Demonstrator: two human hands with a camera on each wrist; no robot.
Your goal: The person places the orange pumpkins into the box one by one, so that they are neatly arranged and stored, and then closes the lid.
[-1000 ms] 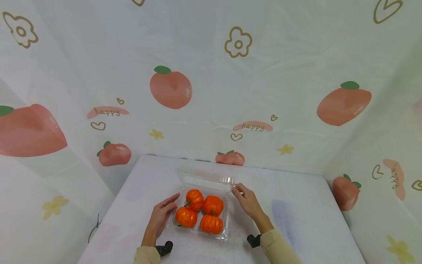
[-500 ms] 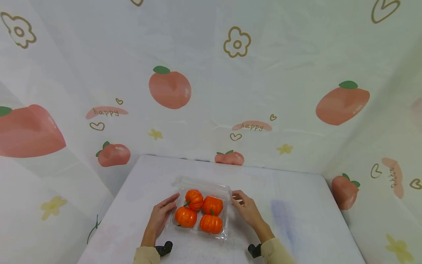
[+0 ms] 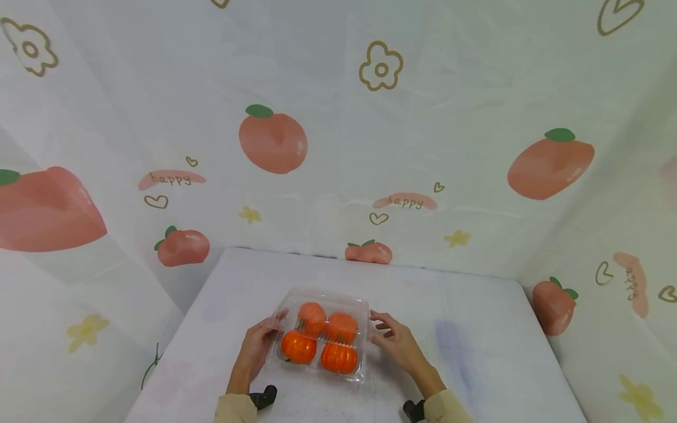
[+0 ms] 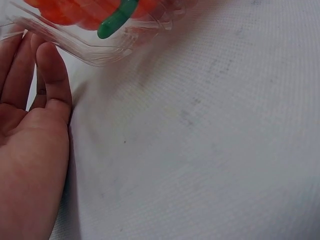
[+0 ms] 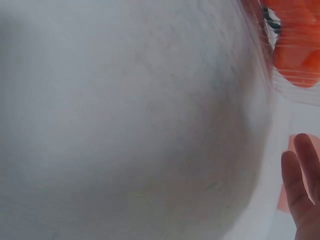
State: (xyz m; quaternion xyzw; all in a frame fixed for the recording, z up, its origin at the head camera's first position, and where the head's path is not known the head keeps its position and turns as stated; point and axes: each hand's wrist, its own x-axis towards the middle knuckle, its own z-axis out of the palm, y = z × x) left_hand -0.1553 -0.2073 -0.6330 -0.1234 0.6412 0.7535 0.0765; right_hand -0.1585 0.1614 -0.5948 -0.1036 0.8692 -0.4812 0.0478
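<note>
Several small orange toy pumpkins (image 3: pixel 298 348) sit in a clear plastic clamshell box (image 3: pixel 364 376) on the table. Its hinged lid (image 3: pixel 330 295) leans forward over the two rear pumpkins, and its front edge stands above the base. My left hand (image 3: pixel 254 346) lies along the box's left side with fairly straight fingers; in the left wrist view, fingertips (image 4: pixel 50 65) are at the plastic wall below a green stem (image 4: pixel 117 21). My right hand (image 3: pixel 399 343) is just right of the box, fingers spread and loosely bent, holding nothing. In the right wrist view, fingers (image 5: pixel 295 182) stand apart from the plastic.
A white cloth covers the table (image 3: pixel 486 329). Behind and at both sides hangs a white curtain (image 3: pixel 328 70) printed with fruit and flowers. Black straps with mounts (image 3: pixel 264 398) sit at both wrists, by cream sleeves (image 3: pixel 446 406).
The lid has swung from leaning back behind the box to forward over the rear pumpkins. My right hand has let go of its edge and moved slightly nearer me. The left hand stays.
</note>
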